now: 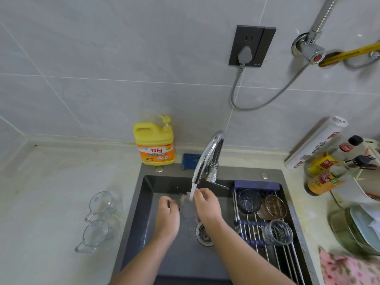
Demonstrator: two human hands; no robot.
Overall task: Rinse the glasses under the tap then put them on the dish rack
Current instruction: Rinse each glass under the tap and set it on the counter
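Observation:
Water runs from the chrome tap [207, 155] into the dark sink [148, 186]. Under the stream I hold a clear glass [186, 204] between both hands. My left hand [167, 214] grips its left end and my right hand [206, 205] its right end, right under the water. The glass is blurred by splashing. A roll-up dish rack [265, 249] spans the sink's right side with three glasses on it: a bluish one [249, 200], a brownish one [274, 206] and a clear ribbed one [278, 232]. Two clear handled glass mugs [100, 204] [95, 235] sit on the counter left of the sink.
A yellow dish soap bottle [154, 142] and a blue sponge [191, 160] stand behind the sink. Sauce bottles [322, 173], a foil roll [316, 142], stacked plates [362, 229] and a pink cloth [347, 268] crowd the right counter. The drain [203, 233] lies below my hands.

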